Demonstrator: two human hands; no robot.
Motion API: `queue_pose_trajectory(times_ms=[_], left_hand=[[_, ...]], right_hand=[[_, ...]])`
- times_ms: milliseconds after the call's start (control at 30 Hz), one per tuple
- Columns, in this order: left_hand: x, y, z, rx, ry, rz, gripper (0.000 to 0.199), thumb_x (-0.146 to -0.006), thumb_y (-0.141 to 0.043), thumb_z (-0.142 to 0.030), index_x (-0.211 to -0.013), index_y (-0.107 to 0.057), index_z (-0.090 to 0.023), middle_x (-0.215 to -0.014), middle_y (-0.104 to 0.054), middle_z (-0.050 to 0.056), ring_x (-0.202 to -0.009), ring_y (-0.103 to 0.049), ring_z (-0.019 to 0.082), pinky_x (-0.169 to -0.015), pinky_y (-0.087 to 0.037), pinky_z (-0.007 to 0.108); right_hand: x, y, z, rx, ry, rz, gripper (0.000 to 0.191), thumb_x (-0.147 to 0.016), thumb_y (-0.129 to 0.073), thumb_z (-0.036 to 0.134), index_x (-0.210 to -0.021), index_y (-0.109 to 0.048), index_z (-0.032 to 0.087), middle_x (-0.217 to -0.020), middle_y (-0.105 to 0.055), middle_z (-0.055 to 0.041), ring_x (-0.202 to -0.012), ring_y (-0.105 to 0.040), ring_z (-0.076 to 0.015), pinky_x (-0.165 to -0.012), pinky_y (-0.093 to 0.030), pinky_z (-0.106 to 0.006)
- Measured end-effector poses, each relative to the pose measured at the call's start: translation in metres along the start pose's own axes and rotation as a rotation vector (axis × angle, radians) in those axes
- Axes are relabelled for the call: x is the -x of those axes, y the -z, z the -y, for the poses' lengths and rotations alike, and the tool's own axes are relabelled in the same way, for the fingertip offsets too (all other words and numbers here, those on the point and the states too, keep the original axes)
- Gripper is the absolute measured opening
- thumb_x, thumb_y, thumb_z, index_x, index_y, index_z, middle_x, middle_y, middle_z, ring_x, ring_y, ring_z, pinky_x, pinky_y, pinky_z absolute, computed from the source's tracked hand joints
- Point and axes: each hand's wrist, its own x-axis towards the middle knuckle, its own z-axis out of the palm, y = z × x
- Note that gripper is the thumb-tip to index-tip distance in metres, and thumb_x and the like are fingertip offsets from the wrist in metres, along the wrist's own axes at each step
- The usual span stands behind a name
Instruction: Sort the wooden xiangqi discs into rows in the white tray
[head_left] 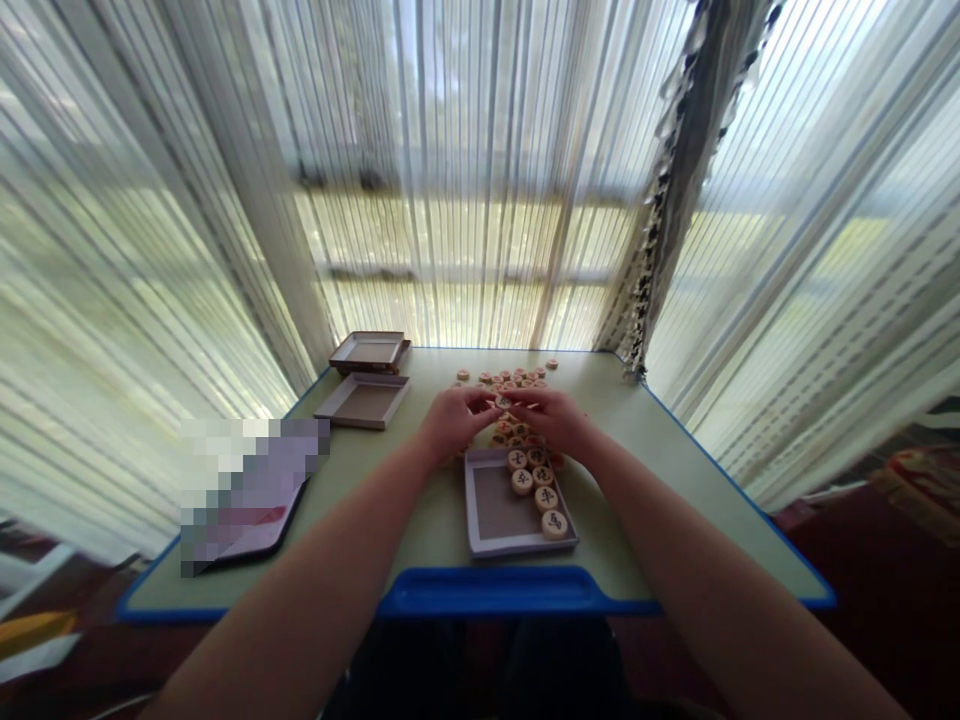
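My left hand and my right hand meet over the middle of the table. Between their fingertips they hold one round wooden xiangqi piece with a dark character on its face. Loose xiangqi pieces lie heaped beyond and beneath my hands, partly covered by them. Closer to me sits a shallow open box tray with a grey-brown bottom. Several pieces with black characters lie face up along its right side, among them one near its front corner.
Another shallow box tray lies at the back left, in front of stacked box parts. A tablet-like device, partly pixelated, rests at the left edge. The pale table has a blue rim and front trough. Curtains hang behind.
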Motion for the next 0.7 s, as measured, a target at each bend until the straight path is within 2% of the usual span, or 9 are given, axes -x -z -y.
queue_pose_trajectory(times_ms=[233,700], left_hand=[[0.0005,-0.0005,0.0007,-0.010,-0.001,-0.011,0.036,-0.067,-0.061,-0.042,-0.090,-0.067,-0.014,-0.068,-0.066,0.003,-0.059,-0.057,0.012,-0.055,-0.043,0.020],[0.0012,-0.0004,0.0014,-0.023,-0.047,0.030,0.035,-0.071,-0.058,-0.039,-0.097,-0.066,-0.016,-0.077,-0.069,0.003,-0.065,-0.058,0.013,-0.060,-0.043,0.022]], right_hand=[[-0.0017,0.0002,-0.0041,0.013,-0.028,0.029,0.029,-0.074,-0.057,0.035,-0.095,-0.065,0.017,-0.090,-0.067,-0.0062,-0.079,-0.062,-0.0173,-0.072,-0.049,-0.030],[-0.0009,0.0017,-0.0005,0.029,-0.026,0.014,0.028,-0.074,-0.057,0.036,-0.093,-0.065,0.017,-0.089,-0.066,-0.0057,-0.079,-0.060,-0.0163,-0.071,-0.047,-0.028]])
